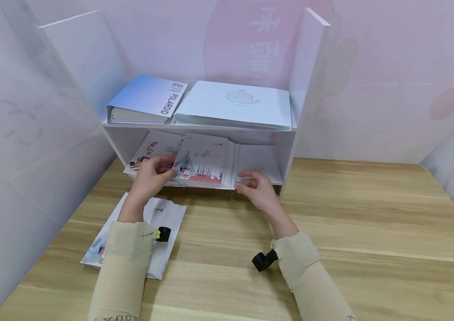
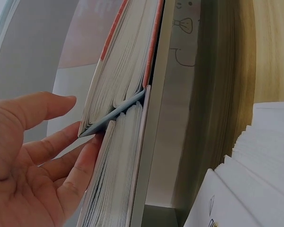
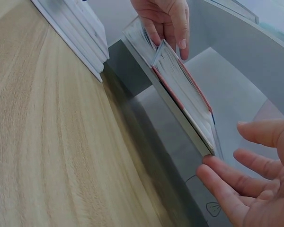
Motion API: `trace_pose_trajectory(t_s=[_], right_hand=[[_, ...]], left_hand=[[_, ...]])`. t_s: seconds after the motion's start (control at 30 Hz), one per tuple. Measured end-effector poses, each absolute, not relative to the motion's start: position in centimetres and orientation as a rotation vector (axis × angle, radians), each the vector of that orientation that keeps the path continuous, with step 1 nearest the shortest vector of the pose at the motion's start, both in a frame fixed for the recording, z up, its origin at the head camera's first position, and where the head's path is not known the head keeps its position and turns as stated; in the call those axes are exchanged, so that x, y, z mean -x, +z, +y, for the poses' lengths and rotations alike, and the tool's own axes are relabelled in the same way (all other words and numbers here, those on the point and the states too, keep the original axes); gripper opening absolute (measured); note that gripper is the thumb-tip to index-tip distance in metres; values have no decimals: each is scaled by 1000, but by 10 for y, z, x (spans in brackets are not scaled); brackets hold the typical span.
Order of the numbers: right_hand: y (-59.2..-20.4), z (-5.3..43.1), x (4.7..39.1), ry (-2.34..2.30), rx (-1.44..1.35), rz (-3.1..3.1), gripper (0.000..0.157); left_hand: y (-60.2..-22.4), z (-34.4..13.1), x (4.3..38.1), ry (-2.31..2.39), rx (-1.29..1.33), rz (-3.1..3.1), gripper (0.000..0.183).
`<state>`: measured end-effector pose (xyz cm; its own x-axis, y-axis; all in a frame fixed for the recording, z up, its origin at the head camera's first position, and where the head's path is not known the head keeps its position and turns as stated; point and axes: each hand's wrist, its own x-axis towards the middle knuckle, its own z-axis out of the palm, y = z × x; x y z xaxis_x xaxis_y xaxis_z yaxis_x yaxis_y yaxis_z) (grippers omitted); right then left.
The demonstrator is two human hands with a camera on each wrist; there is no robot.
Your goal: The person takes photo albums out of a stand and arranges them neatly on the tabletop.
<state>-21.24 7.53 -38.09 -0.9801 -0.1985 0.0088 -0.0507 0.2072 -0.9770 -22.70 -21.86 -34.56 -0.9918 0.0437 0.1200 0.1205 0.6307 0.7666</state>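
Two picture-covered albums lie on the lower shelf of a white desk rack (image 1: 309,67). The album with a tent drawing (image 1: 207,154) is in the middle, and its neighbour, the left album (image 1: 156,142), sits against it. My left hand (image 1: 152,178) reaches to where they meet; in the left wrist view its fingertips touch the middle album's corner (image 2: 92,127), with the thumb held away. At the middle album's front right corner is my right hand (image 1: 260,194), fingertips right at the edge (image 3: 207,149), fingers loosely bent and thumb apart.
A blue Polaroid album (image 1: 142,96) and a pale album with a whale (image 1: 211,100) lie on the upper shelf. Another white album (image 1: 171,236) lies on the wooden table (image 1: 371,223), partly under my left forearm. A fabric wall (image 1: 371,120) stands behind the rack.
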Motion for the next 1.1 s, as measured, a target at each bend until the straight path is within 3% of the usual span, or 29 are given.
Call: trace_pose_trajectory(t_s=[1.1], right_hand=[[-385,65,214,-1918,178,2314,38]], left_hand=[[-339,-215,223,-1304,98,-2828,49]])
